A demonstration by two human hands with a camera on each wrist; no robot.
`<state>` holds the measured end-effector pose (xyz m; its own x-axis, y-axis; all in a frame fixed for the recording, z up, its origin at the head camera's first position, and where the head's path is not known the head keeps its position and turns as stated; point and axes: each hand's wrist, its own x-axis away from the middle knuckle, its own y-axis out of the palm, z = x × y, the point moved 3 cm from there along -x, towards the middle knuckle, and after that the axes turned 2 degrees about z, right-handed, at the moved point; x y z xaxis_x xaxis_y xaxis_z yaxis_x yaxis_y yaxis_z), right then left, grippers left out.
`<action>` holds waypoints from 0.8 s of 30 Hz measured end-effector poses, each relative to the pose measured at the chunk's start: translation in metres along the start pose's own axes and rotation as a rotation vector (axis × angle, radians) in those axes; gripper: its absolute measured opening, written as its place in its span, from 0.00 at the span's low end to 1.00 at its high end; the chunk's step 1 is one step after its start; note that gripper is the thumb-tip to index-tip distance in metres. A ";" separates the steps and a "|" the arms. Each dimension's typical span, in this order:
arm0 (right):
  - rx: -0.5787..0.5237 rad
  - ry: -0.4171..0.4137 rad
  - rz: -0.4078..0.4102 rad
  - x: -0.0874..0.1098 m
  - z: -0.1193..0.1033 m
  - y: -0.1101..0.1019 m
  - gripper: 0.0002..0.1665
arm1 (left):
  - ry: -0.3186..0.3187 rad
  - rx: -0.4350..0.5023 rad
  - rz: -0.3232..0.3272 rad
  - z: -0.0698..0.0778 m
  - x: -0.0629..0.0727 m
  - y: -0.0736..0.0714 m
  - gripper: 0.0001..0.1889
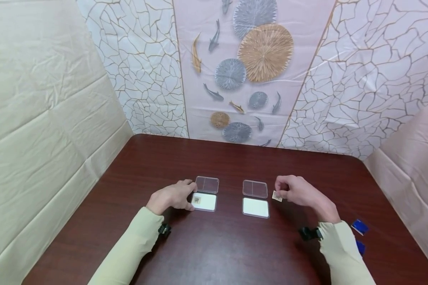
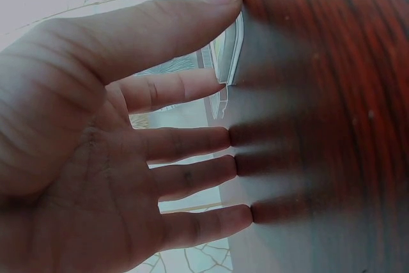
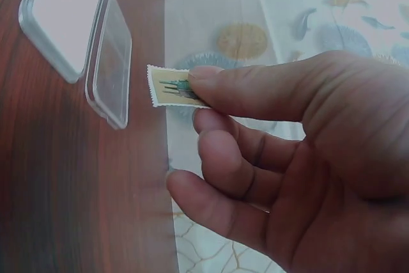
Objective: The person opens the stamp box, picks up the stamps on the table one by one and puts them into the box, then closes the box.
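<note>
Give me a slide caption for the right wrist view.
A right hand pinches a scalloped-edged stamp, with a white case and a clear plastic piece lying on the dark table.

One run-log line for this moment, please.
right hand: pinches stamp | left hand: at left edge of left white case | second stamp: on that case | right white case: no stamp

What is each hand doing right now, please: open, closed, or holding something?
Left hand: open, holding nothing, by the left white case.
Right hand: closed, pinching a stamp.
</note>
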<state>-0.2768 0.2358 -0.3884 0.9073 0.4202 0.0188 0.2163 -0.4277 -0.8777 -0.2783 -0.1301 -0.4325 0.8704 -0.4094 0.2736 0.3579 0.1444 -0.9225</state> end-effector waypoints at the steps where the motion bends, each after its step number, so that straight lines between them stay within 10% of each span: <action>1: 0.002 -0.003 -0.001 -0.002 -0.001 0.001 0.10 | 0.000 0.000 0.001 0.000 0.000 0.000 0.27; 24: 0.008 -0.060 -0.035 -0.035 -0.043 0.033 0.10 | 0.018 -0.004 0.002 0.000 -0.001 0.000 0.27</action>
<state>-0.2859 0.1728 -0.3972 0.8760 0.4819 0.0210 0.2444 -0.4059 -0.8806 -0.2795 -0.1297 -0.4330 0.8649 -0.4252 0.2668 0.3547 0.1416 -0.9242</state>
